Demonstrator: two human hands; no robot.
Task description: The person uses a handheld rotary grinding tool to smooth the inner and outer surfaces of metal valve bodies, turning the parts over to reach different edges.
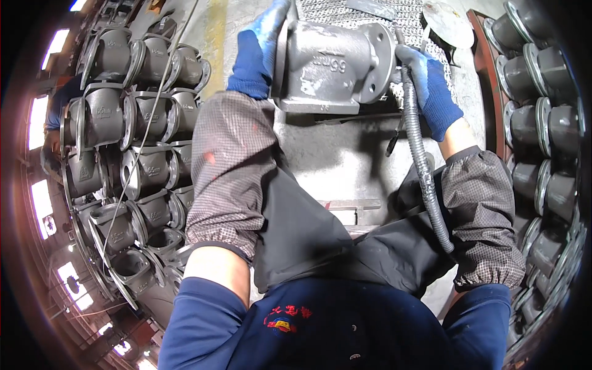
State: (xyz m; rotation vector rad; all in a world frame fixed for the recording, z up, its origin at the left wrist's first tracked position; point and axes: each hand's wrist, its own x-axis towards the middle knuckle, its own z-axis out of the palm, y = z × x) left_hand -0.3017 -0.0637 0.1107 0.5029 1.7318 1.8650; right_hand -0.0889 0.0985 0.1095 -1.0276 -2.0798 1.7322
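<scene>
A grey cast-metal valve body point(324, 65) with a round flange at each end lies on its side in front of me, raised markings facing up. My left hand point(258, 49), in a blue glove, is closed around the rim of its left flange. Beside the right flange, my gloved right hand point(427, 83) is closed on a hose-fed hand tool, mostly hidden by the fingers. A grey corrugated hose point(420, 160) runs from that hand down across my right thigh. Just left of the hose hangs a small dark lever or cable end point(391, 145).
Similar castings point(151, 114) are stacked high on my left, and more castings point(558, 132) stand on my right behind a red-brown metal frame point(487, 74). Beyond the work lie a knobbly metal mat point(401, 15) and a round plate point(448, 26). A thin line point(151, 123) crosses the left stack.
</scene>
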